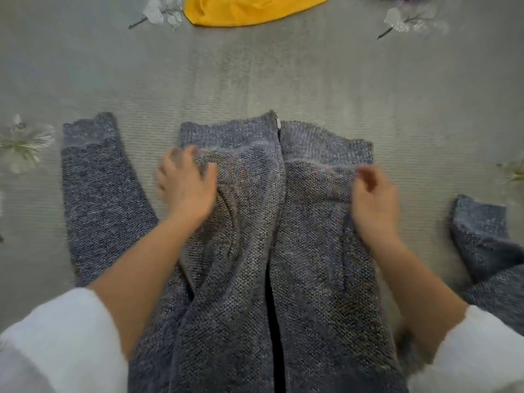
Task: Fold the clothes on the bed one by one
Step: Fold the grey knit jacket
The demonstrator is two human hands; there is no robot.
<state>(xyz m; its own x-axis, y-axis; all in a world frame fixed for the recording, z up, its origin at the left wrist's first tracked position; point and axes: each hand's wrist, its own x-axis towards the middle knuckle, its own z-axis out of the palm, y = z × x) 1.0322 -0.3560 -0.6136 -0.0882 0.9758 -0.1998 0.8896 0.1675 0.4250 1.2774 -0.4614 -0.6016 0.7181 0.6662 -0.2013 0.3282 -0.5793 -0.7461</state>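
**Both hands on the cardigan, flattening it for the first fold**

Your left hand (pixel 187 185) lies palm down on the cardigan (pixel 249 251), fingers spread wide and thumb out, holding nothing. That flat spread looks meant to pin the panel beneath it while creases are worked out. Soft ridges run from under your palm back toward your wrist.

Your right hand (pixel 374 199) is narrower. Its fingers are curled in and appear to pinch a ridge of knit just off the fingertips, though blur softens the detail. A pinch there would let you tug that panel straight against the hand that pins.

Between your two hands runs the zip (pixel 279 124), its dark opening widening toward your body, so the garment lies front up and partly unzipped. Just past your fingertips a smoother ribbed band (pixel 226 134) finishes the far edge.

The cloth is a thick, nubbly grey-blue knit with flecks of colour. I judge it heavy and slack, likely to slump rather than hold a crisp crease.

Outward of your left hand the long sleeve (pixel 99 199) lies straight. Well outward of your right hand the bent sleeve (pixel 482 239) is crumpled and will want straightening.

Under everything is the grey ribbed bedspread (pixel 283 75) with pale printed flowers. Far beyond your fingertips waits a smooth yellow garment (pixel 249 11).
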